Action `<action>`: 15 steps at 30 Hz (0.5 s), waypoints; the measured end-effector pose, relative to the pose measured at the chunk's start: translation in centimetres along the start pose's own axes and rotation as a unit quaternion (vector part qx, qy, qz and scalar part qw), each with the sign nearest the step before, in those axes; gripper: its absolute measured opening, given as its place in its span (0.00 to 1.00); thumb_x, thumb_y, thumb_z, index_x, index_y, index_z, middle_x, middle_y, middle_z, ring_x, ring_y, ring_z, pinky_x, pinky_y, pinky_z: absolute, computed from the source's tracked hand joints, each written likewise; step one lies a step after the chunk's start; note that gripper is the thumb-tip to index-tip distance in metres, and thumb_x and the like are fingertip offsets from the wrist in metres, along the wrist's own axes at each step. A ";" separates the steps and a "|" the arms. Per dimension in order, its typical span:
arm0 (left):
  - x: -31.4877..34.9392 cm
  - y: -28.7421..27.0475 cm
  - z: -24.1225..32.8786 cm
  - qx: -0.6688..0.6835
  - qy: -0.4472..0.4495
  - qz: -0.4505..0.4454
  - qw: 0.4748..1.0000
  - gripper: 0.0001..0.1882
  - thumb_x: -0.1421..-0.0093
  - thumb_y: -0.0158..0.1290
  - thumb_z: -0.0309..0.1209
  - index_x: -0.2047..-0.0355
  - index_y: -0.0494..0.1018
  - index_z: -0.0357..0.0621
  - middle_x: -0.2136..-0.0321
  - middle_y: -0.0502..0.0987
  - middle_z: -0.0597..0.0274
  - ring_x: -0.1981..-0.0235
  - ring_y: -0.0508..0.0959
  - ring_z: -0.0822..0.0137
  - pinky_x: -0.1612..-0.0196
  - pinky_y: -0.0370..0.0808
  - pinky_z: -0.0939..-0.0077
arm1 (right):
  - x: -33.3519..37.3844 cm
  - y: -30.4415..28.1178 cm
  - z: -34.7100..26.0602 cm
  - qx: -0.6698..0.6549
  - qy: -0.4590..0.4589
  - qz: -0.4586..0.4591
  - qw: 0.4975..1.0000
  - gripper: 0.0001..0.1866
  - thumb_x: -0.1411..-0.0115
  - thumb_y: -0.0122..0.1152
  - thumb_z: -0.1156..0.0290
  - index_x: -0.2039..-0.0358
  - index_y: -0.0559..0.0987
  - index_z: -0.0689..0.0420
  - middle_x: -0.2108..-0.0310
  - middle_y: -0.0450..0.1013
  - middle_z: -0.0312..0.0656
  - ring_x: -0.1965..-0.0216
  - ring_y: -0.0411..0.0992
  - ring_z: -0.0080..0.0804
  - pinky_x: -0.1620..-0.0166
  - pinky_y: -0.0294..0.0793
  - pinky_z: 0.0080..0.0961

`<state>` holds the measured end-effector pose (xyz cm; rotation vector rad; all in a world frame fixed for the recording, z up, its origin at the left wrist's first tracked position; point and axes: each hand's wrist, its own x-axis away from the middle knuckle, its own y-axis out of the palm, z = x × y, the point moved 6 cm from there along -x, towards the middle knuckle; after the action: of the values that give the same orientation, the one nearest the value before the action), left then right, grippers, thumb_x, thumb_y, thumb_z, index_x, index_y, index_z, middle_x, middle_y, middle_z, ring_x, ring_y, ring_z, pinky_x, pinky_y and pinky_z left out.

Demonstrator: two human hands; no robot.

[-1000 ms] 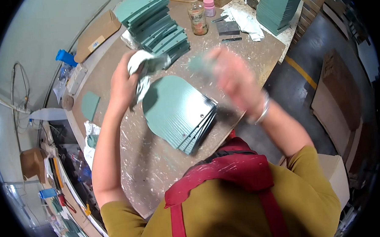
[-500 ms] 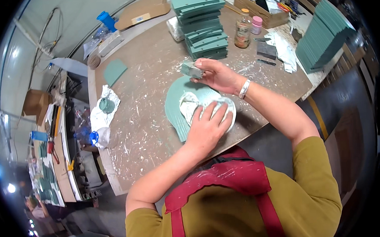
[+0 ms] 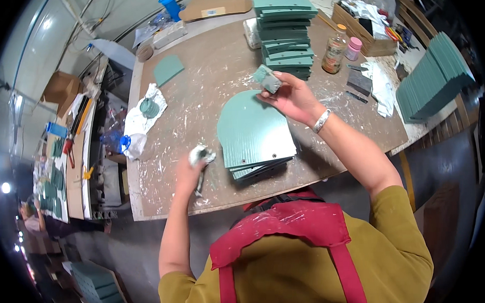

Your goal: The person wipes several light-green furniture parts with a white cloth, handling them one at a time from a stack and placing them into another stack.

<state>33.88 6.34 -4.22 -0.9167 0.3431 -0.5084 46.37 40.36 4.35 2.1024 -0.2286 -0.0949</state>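
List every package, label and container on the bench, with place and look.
Flat cardboard box: far edge, brown, small pale label.
Glass jar: far right, amber contents, orange lid.
Pink pot: beside the jar, small.
Open box: far right corner, brown, holding rags.
Blue bottle: far edge.

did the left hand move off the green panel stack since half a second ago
Yes. The left hand, gripping a crumpled cloth, has left the top of the green panel stack and now sits to its left over the bare table.
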 end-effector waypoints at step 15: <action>4.8 0.2 13.1 0.362 -0.207 -0.132 0.899 0.12 0.38 0.59 0.35 0.71 0.70 0.43 0.81 0.68 0.74 0.78 0.66 0.80 0.75 0.62 0.83 | 0.9 -0.9 -0.3 -0.105 0.014 -0.029 0.994 0.17 0.35 0.58 0.62 0.55 0.72 0.63 0.62 0.70 0.47 0.61 0.68 0.37 0.39 0.66 0.42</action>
<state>44.32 12.43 2.74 -0.3169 -0.3574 -0.6124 47.39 40.86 3.80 1.8992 -0.1356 -0.1194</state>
